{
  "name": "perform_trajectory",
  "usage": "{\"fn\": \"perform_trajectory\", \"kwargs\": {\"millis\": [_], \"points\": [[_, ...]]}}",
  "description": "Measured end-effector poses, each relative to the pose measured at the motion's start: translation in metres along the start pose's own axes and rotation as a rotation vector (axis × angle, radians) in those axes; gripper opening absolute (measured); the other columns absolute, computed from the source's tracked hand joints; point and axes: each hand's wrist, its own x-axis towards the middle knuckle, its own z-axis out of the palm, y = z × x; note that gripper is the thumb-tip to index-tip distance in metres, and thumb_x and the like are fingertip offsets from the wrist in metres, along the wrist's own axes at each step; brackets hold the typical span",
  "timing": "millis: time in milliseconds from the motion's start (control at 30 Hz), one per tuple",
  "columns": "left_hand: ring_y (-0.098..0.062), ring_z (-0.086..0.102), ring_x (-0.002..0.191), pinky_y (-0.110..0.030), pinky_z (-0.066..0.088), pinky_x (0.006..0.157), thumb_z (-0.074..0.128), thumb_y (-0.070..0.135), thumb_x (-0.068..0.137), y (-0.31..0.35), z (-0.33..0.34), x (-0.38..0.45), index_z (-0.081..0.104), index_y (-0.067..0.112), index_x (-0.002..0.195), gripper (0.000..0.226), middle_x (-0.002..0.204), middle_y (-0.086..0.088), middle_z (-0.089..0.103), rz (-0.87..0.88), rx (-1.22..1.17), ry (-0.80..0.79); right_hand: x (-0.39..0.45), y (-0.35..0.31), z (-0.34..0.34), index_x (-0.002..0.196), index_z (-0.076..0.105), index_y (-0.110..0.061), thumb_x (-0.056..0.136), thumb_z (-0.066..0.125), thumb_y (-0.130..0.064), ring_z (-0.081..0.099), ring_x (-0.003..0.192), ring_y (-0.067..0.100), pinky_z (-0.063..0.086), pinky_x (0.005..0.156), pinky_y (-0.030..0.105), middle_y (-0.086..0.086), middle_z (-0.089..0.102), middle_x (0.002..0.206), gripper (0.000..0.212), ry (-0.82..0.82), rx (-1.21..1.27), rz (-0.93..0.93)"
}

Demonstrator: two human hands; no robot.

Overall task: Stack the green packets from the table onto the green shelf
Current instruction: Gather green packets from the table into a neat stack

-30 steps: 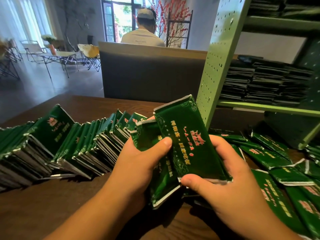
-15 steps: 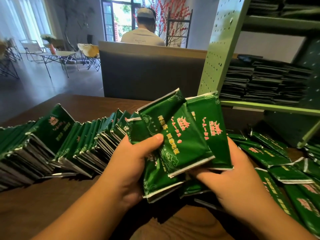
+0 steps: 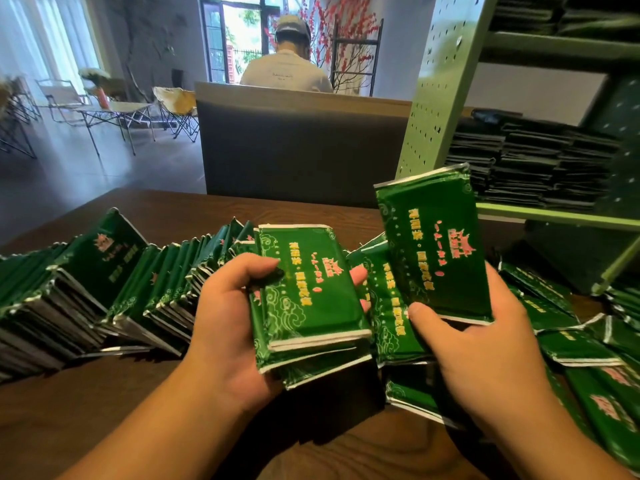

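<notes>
My left hand (image 3: 227,327) grips a small stack of green packets (image 3: 304,299) with yellow and pink print, held above the brown table (image 3: 104,420). My right hand (image 3: 485,355) holds other green packets (image 3: 438,251), one tilted upright with my thumb on its lower edge. A long leaning row of green packets (image 3: 114,292) lies on the table at the left. Loose packets (image 3: 588,358) are scattered at the right. The green shelf (image 3: 446,84) stands at the right rear, its lower level bearing dark stacks of packets (image 3: 540,168).
A grey partition (image 3: 298,147) rises behind the table, and a person in a cap (image 3: 287,67) sits beyond it, back turned. Folding chairs and a small table (image 3: 114,109) stand at the far left. The shelf's diagonal green brace (image 3: 620,265) comes down at the right.
The fanned bundle has split: my left hand now holds a squared stack, and my right hand has pulled its packets off to the right and upward.
</notes>
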Motion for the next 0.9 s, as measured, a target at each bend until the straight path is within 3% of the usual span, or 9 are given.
{"fn": "perform_trajectory", "kwargs": {"millis": [67, 167, 233, 300, 433, 533, 667, 800, 900], "points": [[-0.036, 0.072, 0.058, -0.049, 0.061, 0.050, 0.046, 0.019, 0.074, 0.001, -0.002, 0.000, 0.077, -0.002, 0.064, 0.038, 0.072, -0.023, 0.073, -0.007, 0.050, 0.017, -0.002, -0.005, 0.000, 0.094, 0.061, -0.052, 0.087, 0.073, -0.006, 0.062, 0.075, 0.019, 0.046, 0.049, 0.008, -0.033, 0.068, 0.082, 0.048, -0.020, -0.023, -0.032], [-0.040, 0.064, 0.085, -0.048, 0.056, 0.075, 0.062, 0.022, 0.061, -0.003, -0.008, 0.002, 0.069, 0.001, 0.105, 0.049, 0.098, -0.031, 0.066, 0.018, 0.226, 0.080, -0.005, -0.008, 0.003, 0.085, 0.052, -0.077, 0.086, 0.071, -0.004, 0.064, 0.073, 0.011, 0.050, 0.055, 0.012, -0.034, 0.065, 0.092, 0.075, -0.051, -0.108, -0.103], [-0.037, 0.064, 0.084, -0.046, 0.058, 0.068, 0.072, 0.017, 0.049, -0.008, -0.011, 0.001, 0.067, 0.012, 0.110, 0.061, 0.106, -0.032, 0.063, 0.122, 0.376, 0.088, -0.006, -0.003, 0.005, 0.095, 0.058, -0.063, 0.083, 0.073, -0.003, 0.063, 0.082, 0.004, 0.048, 0.065, 0.012, -0.024, 0.066, 0.096, 0.063, -0.046, -0.193, -0.199], [-0.034, 0.070, 0.084, -0.045, 0.060, 0.066, 0.069, 0.006, 0.056, -0.015, -0.011, -0.002, 0.070, 0.033, 0.113, 0.063, 0.108, -0.023, 0.070, 0.214, 0.469, 0.031, -0.006, 0.001, 0.007, 0.100, 0.063, -0.042, 0.077, 0.075, 0.002, 0.059, 0.092, -0.001, 0.043, 0.072, 0.007, -0.019, 0.063, 0.095, 0.051, -0.043, -0.269, -0.274], [-0.020, 0.072, 0.107, -0.028, 0.060, 0.080, 0.077, 0.036, 0.067, -0.028, -0.008, -0.010, 0.059, 0.054, 0.120, 0.059, 0.116, 0.002, 0.074, 0.438, 0.735, -0.087, -0.009, -0.002, 0.009, 0.104, 0.062, -0.032, 0.072, 0.075, 0.005, 0.056, 0.098, -0.002, 0.038, 0.079, 0.002, -0.018, 0.058, 0.102, 0.050, -0.075, -0.338, -0.419], [-0.006, 0.070, 0.110, -0.014, 0.054, 0.085, 0.079, 0.040, 0.061, -0.033, -0.002, -0.013, 0.041, 0.052, 0.135, 0.084, 0.119, 0.015, 0.072, 0.504, 0.805, -0.078, -0.013, -0.002, 0.011, 0.110, 0.058, -0.037, 0.079, 0.077, -0.008, 0.056, 0.106, 0.006, 0.041, 0.083, 0.009, -0.018, 0.055, 0.115, 0.046, -0.118, -0.338, -0.462], [-0.003, 0.072, 0.103, -0.012, 0.055, 0.080, 0.093, 0.019, 0.067, -0.038, 0.003, -0.017, 0.035, 0.048, 0.140, 0.097, 0.112, 0.019, 0.074, 0.526, 0.844, -0.074, -0.020, 0.002, 0.018, 0.121, 0.047, -0.045, 0.078, 0.068, -0.019, 0.047, 0.125, 0.011, 0.043, 0.094, 0.021, -0.022, 0.038, 0.137, 0.054, -0.192, -0.384, -0.471], [-0.011, 0.074, 0.084, -0.020, 0.057, 0.068, 0.078, 0.013, 0.075, -0.039, 0.000, -0.013, 0.055, 0.024, 0.128, 0.060, 0.091, -0.002, 0.075, 0.540, 0.804, 0.052, -0.020, 0.006, 0.022, 0.124, 0.051, -0.042, 0.079, 0.075, 0.002, 0.047, 0.130, 0.013, 0.038, 0.102, 0.012, -0.010, 0.043, 0.143, 0.068, -0.217, -0.426, -0.510], [-0.030, 0.068, 0.080, -0.036, 0.057, 0.065, 0.065, 0.008, 0.072, -0.034, -0.008, -0.008, 0.058, 0.007, 0.113, 0.041, 0.097, -0.029, 0.064, 0.478, 0.669, 0.071, -0.016, 0.005, 0.018, 0.123, 0.055, -0.039, 0.077, 0.073, 0.007, 0.046, 0.126, -0.001, 0.028, 0.103, 0.002, -0.016, 0.046, 0.137, 0.068, -0.199, -0.424, -0.497]]}}
